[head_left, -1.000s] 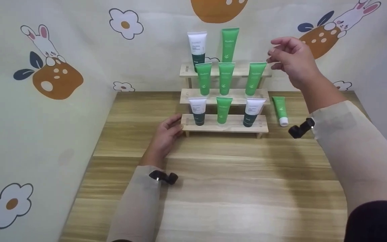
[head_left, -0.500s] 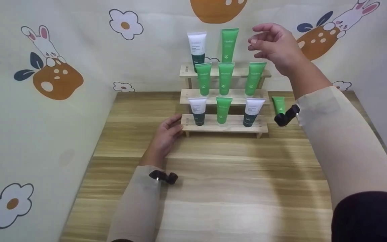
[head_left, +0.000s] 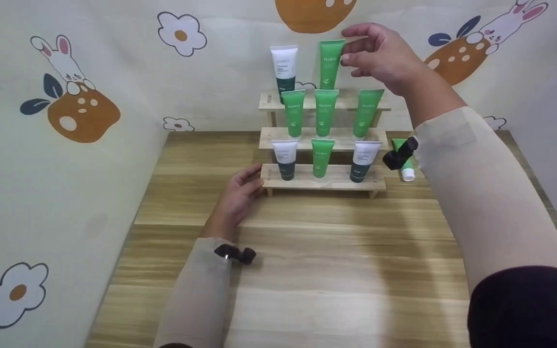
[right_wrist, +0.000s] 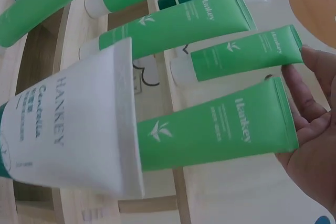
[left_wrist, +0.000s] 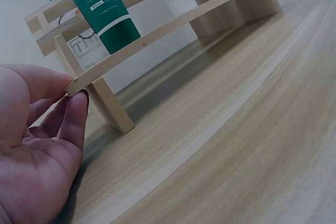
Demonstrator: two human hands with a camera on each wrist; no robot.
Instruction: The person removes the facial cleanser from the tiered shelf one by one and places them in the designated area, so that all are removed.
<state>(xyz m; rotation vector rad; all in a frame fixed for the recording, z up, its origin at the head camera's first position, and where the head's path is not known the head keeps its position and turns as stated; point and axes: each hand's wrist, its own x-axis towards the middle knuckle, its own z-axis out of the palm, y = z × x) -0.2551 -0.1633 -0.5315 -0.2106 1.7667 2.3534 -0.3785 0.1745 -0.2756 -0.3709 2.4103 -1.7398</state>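
Note:
My left hand (head_left: pixel 240 195) pinches the left end of the lowest board of a three-tier wooden display rack (head_left: pixel 302 183); in the left wrist view finger and thumb are on that board's end (left_wrist: pixel 79 83). High at the rack's top tier, my right hand (head_left: pixel 389 58) has its loosely bent fingers at the right edge of a green squeeze tube (head_left: pixel 329 67). In the right wrist view fingertips are right at the crimped end of that green tube (right_wrist: pixel 247 56). Beside it stands a white-and-dark-green tube (head_left: pixel 284 65).
Green tubes (head_left: pixel 325 113) stand in the middle row. Below are two white-and-dark-green tubes (head_left: pixel 285 157) with a green tube (head_left: pixel 322 157) between them. Another green tube with a white cap (head_left: pixel 407 175) lies on the wooden table (head_left: pixel 307 270), partly hidden by the right wrist camera (head_left: pixel 399 155).
My right hand has moved left and up, from right of the rack to the green tube on the top tier. The left hand and the tubes have stayed in place.

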